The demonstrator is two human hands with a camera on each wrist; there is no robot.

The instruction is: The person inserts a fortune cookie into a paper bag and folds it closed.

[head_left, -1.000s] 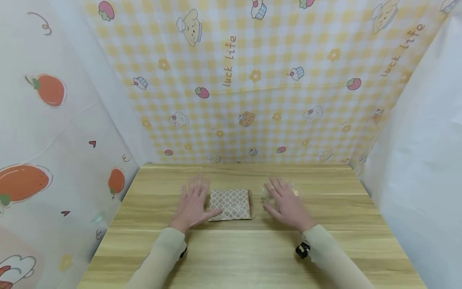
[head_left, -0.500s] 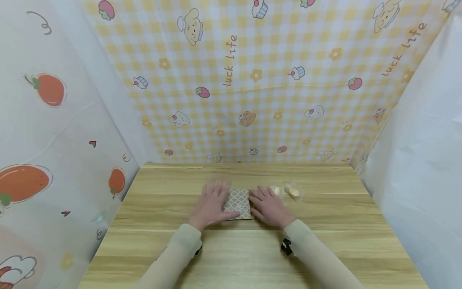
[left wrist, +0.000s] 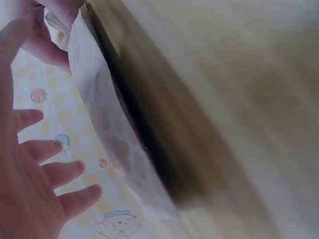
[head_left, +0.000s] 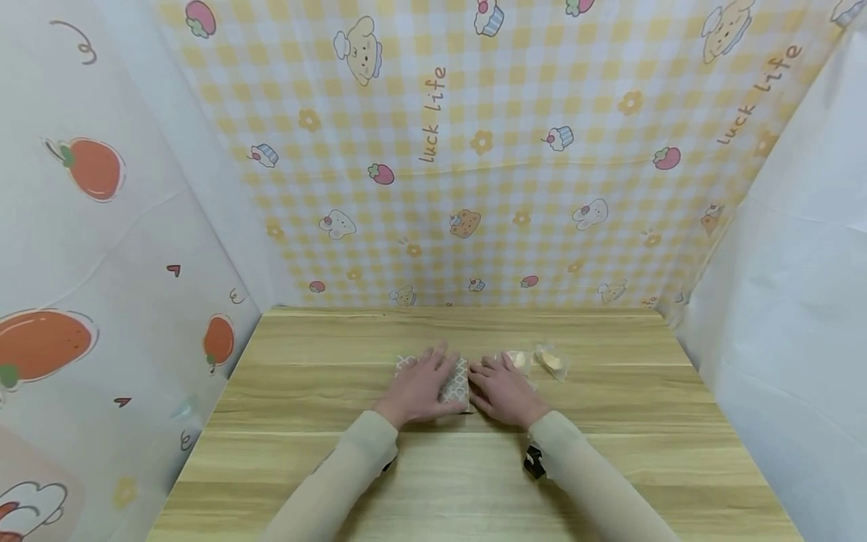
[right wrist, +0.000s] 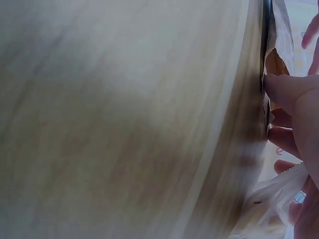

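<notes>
A flat paper bag [head_left: 455,385] with a grey-and-white lattice print lies on the table, its brown inside showing at the mouth on the right. My left hand [head_left: 423,390] is spread over it; in the left wrist view its fingers [left wrist: 65,172] are apart from the bag's printed face. At the mouth, my right hand [head_left: 504,391] pinches the paper edge, the thumb [right wrist: 281,89] right on the lip. Just beyond the right hand lies a clear packet [head_left: 521,360] with a pale yellow piece inside, partly covered by fingers. Its see-through film [right wrist: 274,199] shows beside the fingers in the right wrist view.
A second clear packet [head_left: 552,361] with a pale yellow piece lies farther right. The wooden table [head_left: 460,489] ends at a yellow checked cloth [head_left: 474,181] behind, with white printed sheeting [head_left: 156,248] on the left and plain white sheeting [head_left: 786,248] on the right.
Both hands have come inward: the left moved right over the bag, the right moved left from the packets to the bag's mouth, uncovering the packets. The bag has stayed in about the same place.
</notes>
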